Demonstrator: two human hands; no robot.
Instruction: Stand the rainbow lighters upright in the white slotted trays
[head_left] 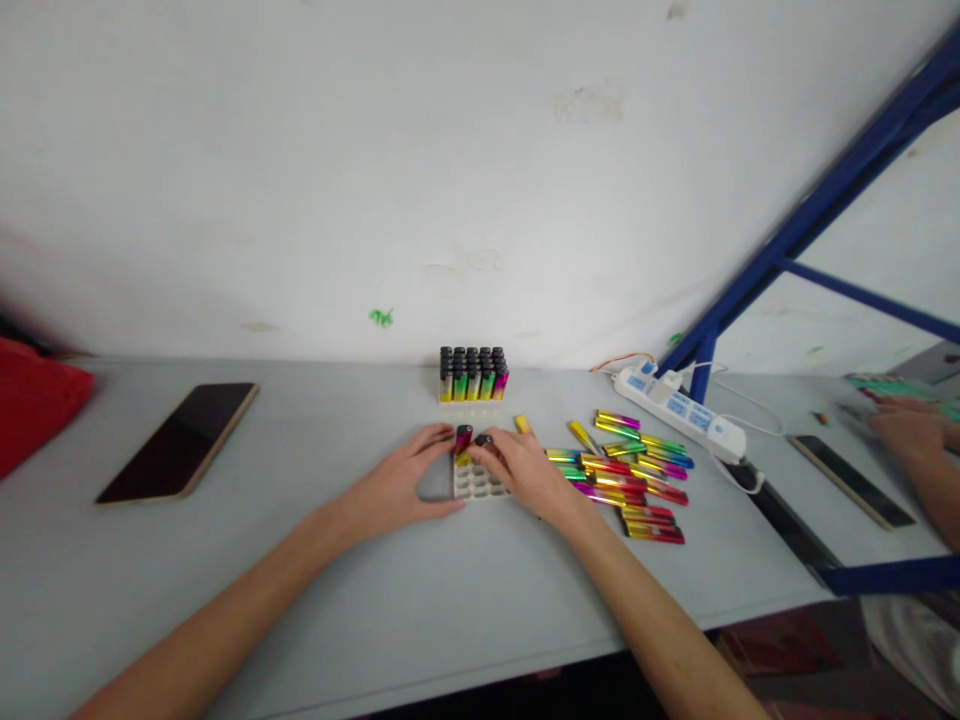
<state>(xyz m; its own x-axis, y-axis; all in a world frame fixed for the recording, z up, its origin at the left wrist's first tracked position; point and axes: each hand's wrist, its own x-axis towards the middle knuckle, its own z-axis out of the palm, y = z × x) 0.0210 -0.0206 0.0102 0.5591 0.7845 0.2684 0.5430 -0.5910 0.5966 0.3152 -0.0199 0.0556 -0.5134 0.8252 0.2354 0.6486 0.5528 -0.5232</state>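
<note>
- Pale grey tabletop (pixel 420 610) spreads before you, meeting a scuffed white wall (pixel 450 180) on the far side of the holed tray (pixel 469 490).
- Your right hand (pixel 529 475) pinches a dark-topped lighter (pixel 484 440) between thumb and fingers, over the far part of the holed tray; you cannot tell from here how deep its lower end sits.
- Your left hand (pixel 397 485) is spread at the left side of the holed tray, thumb by the near corner and fingers by the far one.
- Beside those fingers, a purple lighter (pixel 464 437) stands at the far left corner of the holed tray; whether you are touching it is unclear.
- Beyond the holed tray, you have a filled rack (pixel 472 398) of upright, black-topped lighters.
- Right of the holed tray, loose lighters (pixel 630 478) lie scattered in shiny colours.
- Farther right of it are a white power strip (pixel 679 410), a blue metal frame (pixel 765 260) and another person's hand (pixel 907 430).
- Well left of it, you have a dark-screened phone (pixel 180 445) and something red (pixel 37 405).
</note>
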